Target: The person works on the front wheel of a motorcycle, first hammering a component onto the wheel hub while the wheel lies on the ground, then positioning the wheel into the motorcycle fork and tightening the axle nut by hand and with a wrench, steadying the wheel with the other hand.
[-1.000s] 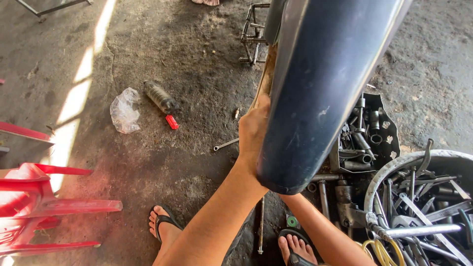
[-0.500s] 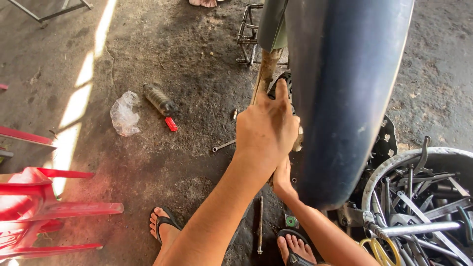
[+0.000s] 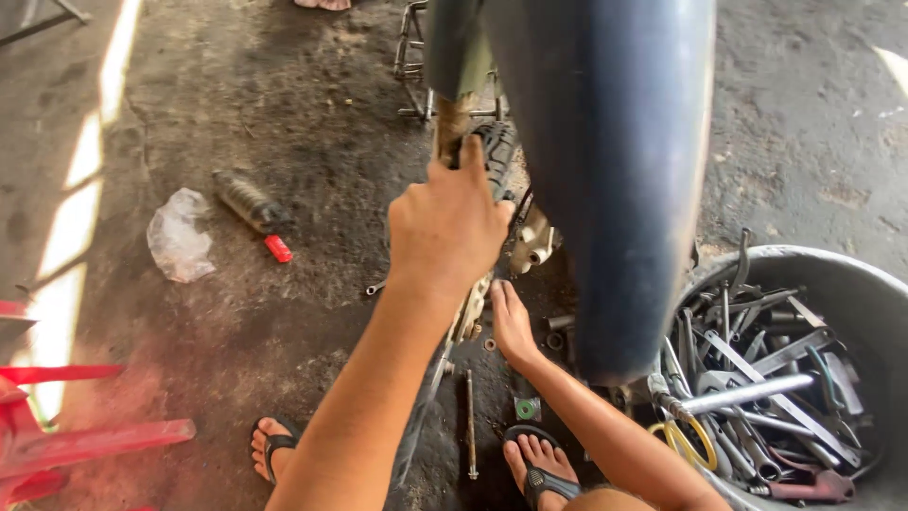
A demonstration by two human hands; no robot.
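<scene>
A dark blue motorcycle fender (image 3: 605, 170) hangs over the scene, with a knobbly tyre (image 3: 497, 151) and a rusty frame tube (image 3: 452, 118) to its left. My left hand (image 3: 445, 227) is raised beside the tyre, its fingers curled over the frame tube at the tyre's edge. Below it, my right hand (image 3: 513, 326) reaches under the fender and lies against a pale metal part (image 3: 532, 241) of the wheel assembly. Its fingers point upward and are partly hidden. My sandalled feet (image 3: 534, 464) stand on the oily ground.
A grey tub (image 3: 851, 284) full of wrenches and tools stands at the right. A long bolt (image 3: 469, 426), a green cap and small nuts lie by my feet. A shock absorber (image 3: 248, 202), a plastic bag (image 3: 178, 237) and red plastic furniture (image 3: 57, 445) are at the left.
My left hand has risen from the fender's edge and closed on the frame tube by the tyre. My right hand has come out into view under the fender. The view has shifted right.
</scene>
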